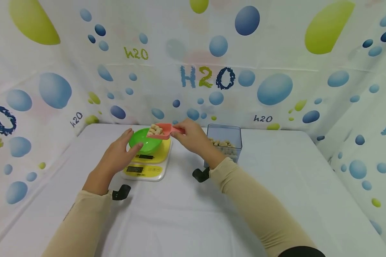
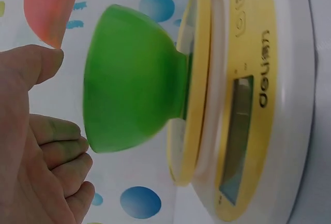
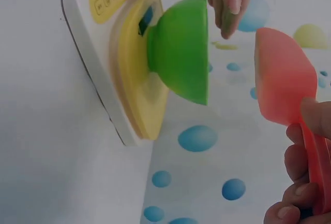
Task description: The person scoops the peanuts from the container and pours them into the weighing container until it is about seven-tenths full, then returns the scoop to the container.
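Observation:
My right hand (image 1: 194,138) grips a pink-red scoop (image 3: 283,79) by its handle. Light-tan pieces, apparently peanuts (image 1: 155,129), lie in the scoop, which hangs over the right side of a green bowl (image 1: 146,145). That bowl stands upright on a yellow and white kitchen scale (image 1: 148,173); its inside shows no contents in the head view. At the bowl's left side is my left hand (image 1: 118,153), fingers extended and thumb apart, the fingertips close to the rim in the left wrist view.
Behind my right wrist stands a clear bluish square container (image 1: 224,131), partly filled with more of the tan pieces (image 1: 223,143). A white cloth (image 1: 186,221) covers the table. A white curtain with blue and green spots (image 1: 167,96) rises behind and at both sides.

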`<control>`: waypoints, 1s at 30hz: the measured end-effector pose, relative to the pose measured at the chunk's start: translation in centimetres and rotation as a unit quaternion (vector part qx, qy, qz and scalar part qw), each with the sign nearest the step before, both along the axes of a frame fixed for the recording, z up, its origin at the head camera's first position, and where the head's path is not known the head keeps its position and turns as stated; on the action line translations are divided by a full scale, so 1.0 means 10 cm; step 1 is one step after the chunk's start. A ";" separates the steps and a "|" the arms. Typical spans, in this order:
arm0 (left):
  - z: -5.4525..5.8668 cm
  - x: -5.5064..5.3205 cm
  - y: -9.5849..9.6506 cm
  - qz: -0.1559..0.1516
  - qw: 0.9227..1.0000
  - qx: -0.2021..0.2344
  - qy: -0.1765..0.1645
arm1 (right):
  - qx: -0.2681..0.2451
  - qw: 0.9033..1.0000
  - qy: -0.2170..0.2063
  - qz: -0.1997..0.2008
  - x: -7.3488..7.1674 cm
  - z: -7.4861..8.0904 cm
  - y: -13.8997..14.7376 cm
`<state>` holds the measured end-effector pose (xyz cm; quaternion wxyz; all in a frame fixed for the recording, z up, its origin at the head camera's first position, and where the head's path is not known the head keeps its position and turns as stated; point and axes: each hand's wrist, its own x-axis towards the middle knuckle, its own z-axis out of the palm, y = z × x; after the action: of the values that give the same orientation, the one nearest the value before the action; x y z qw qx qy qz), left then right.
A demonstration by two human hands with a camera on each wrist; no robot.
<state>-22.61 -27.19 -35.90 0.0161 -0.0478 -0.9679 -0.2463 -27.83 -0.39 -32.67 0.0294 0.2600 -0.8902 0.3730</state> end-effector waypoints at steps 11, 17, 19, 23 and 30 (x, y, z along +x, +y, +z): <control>-0.16 -0.05 -0.07 0.023 0.999 0.002 -0.042 | 0.036 0.999 0.016 0.003 -0.01 -0.16 -0.22; -0.16 -0.06 -0.06 0.026 0.999 0.004 -0.042 | 0.074 0.997 0.035 -0.008 -0.01 -0.18 -0.29; -0.16 -0.06 -0.06 0.026 0.999 0.004 -0.042 | 0.090 0.995 0.050 -0.011 0.00 -0.19 -0.31; -0.16 -0.06 -0.06 0.025 0.999 0.005 -0.040 | 0.121 0.988 0.091 -0.009 0.00 -0.19 -0.33; -0.15 -0.06 -0.06 0.024 0.999 0.007 -0.036 | 0.167 0.970 0.175 0.004 0.02 -0.16 -0.34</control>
<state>-23.25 -27.81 -37.44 -0.0122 -0.0159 -0.9670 -0.2539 -27.65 -3.78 -34.30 0.1394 0.3258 -0.9199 0.1682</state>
